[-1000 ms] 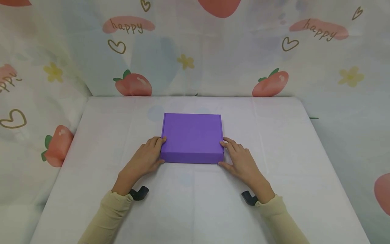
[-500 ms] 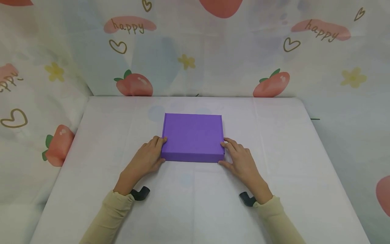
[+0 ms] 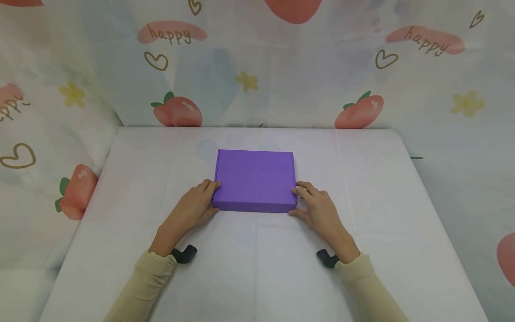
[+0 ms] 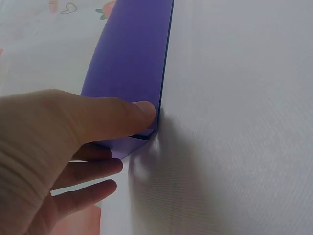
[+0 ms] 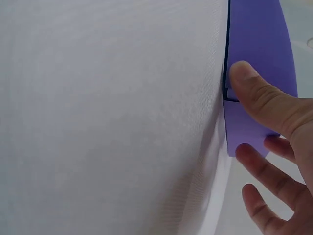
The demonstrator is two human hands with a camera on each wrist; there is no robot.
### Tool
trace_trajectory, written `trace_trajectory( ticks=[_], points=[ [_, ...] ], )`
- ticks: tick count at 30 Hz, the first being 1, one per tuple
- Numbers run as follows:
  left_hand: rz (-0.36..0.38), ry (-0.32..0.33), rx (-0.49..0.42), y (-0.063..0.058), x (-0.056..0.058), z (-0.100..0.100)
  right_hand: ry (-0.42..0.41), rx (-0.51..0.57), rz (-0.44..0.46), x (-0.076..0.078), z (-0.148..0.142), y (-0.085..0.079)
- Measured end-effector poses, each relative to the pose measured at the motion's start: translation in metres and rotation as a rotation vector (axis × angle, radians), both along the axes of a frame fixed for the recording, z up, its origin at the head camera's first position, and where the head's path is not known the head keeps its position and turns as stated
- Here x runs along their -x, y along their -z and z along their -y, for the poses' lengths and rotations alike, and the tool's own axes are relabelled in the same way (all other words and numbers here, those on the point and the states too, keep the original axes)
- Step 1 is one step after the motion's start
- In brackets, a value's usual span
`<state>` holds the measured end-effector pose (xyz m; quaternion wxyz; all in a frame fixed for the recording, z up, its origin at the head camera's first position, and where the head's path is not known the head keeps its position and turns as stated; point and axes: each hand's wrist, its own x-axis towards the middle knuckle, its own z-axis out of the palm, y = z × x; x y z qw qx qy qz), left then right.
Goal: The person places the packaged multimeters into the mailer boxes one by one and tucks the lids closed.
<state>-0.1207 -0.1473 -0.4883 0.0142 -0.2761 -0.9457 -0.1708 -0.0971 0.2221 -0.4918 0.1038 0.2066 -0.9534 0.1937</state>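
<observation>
A flat purple cardboard box (image 3: 255,176) lies with its lid down on the white table, its long front face toward me. At its front left corner my left hand (image 3: 189,208) grips it, thumb on the front face and fingers along the left side. My right hand (image 3: 322,212) holds the front right corner the same way. In the left wrist view the thumb (image 4: 139,115) presses near the front face's lower corner, beside a dark seam. The right wrist view shows that thumb (image 5: 244,76) on the front face, with two fingers spread loosely below. The box's inside is hidden.
A white cloth covers the table (image 3: 257,268), whose back edge meets a printed curtain (image 3: 281,67) with peaches, hearts and flowers. Black wrist mounts (image 3: 185,254) stick out below each hand.
The box's front face looks shallower than before, its lower edge a little higher in the head view. Both hands keep their places at the front corners.
</observation>
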Motion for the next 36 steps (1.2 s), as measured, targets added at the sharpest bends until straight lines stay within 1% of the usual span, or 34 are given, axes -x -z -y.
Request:
trace_trajectory(
  ticks=[6, 10, 13, 17, 20, 22, 24, 27, 30, 32, 36],
  points=[
    [0.002, -0.001, -0.018, 0.000, 0.001, 0.000, -0.010, 0.027, -0.033, 0.003, -0.001, 0.003],
    [-0.006, 0.001, -0.036, -0.002, 0.000, 0.000, 0.006, 0.072, -0.057, 0.002, 0.001, 0.004],
    [-0.004, 0.000, -0.055, -0.001, 0.000, 0.001, 0.020, 0.096, -0.072, 0.000, 0.002, 0.004],
    [0.002, -0.010, -0.095, 0.002, -0.002, 0.001, 0.035, 0.097, -0.084, -0.001, 0.003, 0.005],
    [0.012, -0.024, -0.110, 0.002, -0.004, -0.001, 0.053, 0.095, -0.074, -0.002, 0.004, 0.006],
    [0.019, -0.037, -0.094, 0.000, -0.006, -0.004, 0.061, 0.091, -0.056, -0.003, 0.004, 0.006],
    [0.006, -0.054, -0.050, -0.002, -0.009, -0.007, 0.064, 0.087, -0.025, -0.005, 0.004, 0.005],
    [-0.042, -0.091, 0.040, -0.008, -0.013, -0.009, 0.050, 0.078, 0.016, -0.006, 0.003, 0.004],
    [-0.100, -0.099, 0.100, -0.011, -0.014, -0.011, 0.028, 0.075, 0.031, -0.007, 0.001, 0.000],
    [-0.132, -0.074, 0.122, -0.011, -0.012, -0.013, 0.011, 0.052, 0.011, -0.006, 0.002, -0.003],
    [-0.168, 0.026, 0.159, -0.010, -0.007, -0.025, -0.043, -0.023, -0.076, -0.002, 0.011, -0.010]
  ],
)
